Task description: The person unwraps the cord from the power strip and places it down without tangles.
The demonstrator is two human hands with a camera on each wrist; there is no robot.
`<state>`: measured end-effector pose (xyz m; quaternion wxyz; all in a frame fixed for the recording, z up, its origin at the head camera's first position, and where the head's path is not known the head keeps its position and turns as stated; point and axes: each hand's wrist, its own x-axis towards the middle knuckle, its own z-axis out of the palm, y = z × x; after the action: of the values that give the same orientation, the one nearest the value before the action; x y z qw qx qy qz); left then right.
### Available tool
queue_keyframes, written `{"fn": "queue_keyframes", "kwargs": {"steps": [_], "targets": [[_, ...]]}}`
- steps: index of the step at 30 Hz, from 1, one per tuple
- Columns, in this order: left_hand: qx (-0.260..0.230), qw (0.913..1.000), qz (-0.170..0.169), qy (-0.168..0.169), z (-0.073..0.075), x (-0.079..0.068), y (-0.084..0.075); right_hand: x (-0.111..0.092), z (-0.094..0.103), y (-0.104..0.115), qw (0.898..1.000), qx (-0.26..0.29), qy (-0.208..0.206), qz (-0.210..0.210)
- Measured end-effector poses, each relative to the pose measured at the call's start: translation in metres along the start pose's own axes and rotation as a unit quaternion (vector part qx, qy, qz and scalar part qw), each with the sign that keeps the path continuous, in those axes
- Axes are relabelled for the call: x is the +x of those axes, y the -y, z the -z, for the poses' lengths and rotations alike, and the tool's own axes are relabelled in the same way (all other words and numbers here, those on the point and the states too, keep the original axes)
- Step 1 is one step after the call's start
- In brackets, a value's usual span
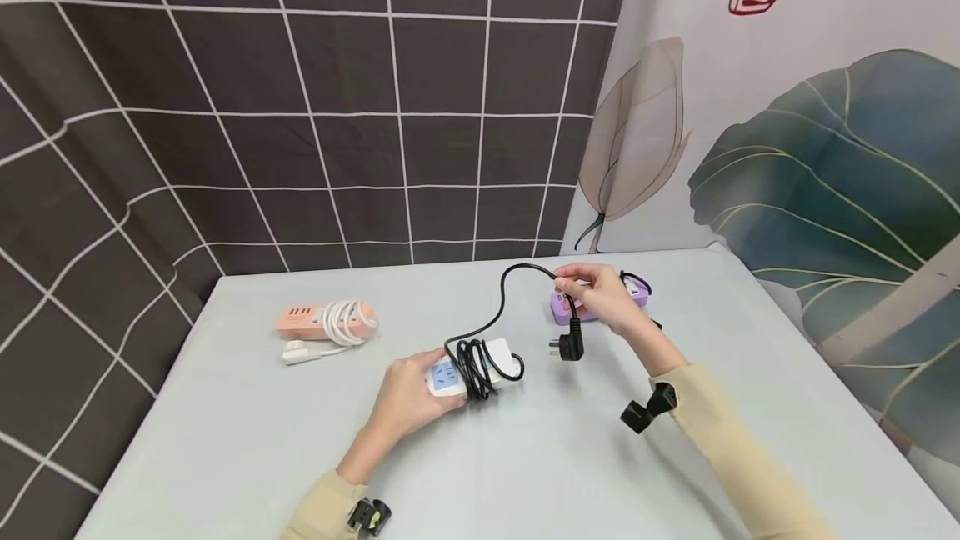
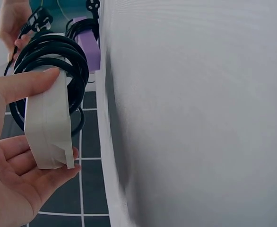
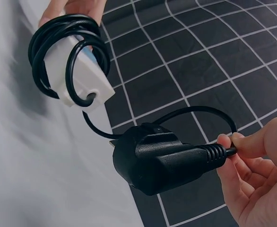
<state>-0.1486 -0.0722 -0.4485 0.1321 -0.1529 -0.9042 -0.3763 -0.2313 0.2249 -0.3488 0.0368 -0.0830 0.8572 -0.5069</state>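
Observation:
A white power strip (image 1: 498, 350) with a blue socket face is held by my left hand (image 1: 408, 394), thumb on one side and fingers on the other in the left wrist view. Several loops of black cord (image 1: 472, 369) are wound around the strip. One free length of that cord arches up and over to my right hand (image 1: 600, 297). There the thumb and fingers pinch the cord just behind the black plug (image 3: 162, 158). The plug hangs above the table, its metal prongs pointing left in the head view.
On the left of the table (image 1: 240, 407) lies an orange power strip (image 1: 303, 322) wrapped in white cord (image 1: 343, 323), its white plug (image 1: 300, 352) in front. A purple power strip (image 1: 561, 307) with black cord lies behind my right hand. Dark gridded cloth (image 1: 337, 148) hangs behind.

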Motion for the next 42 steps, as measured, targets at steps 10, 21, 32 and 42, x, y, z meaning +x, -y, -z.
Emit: {"fn": "queue_keyframes", "kwargs": {"steps": [10,21,32,42], "targets": [[0.003,1.0000,0.003,0.003,-0.003,-0.001,-0.002,-0.004,0.005,0.007,1.000,0.019,0.000,0.016],[-0.004,0.9997,0.021,0.014,0.003,0.001,0.000,-0.011,0.008,0.014,0.999,0.019,-0.017,0.032],[-0.007,0.9989,0.041,0.020,0.008,-0.001,0.004,-0.018,0.009,0.015,0.999,0.013,-0.031,0.011],[-0.006,0.9987,0.047,0.017,0.010,0.000,0.004,-0.028,0.018,0.013,0.999,0.018,-0.049,0.010]]}}
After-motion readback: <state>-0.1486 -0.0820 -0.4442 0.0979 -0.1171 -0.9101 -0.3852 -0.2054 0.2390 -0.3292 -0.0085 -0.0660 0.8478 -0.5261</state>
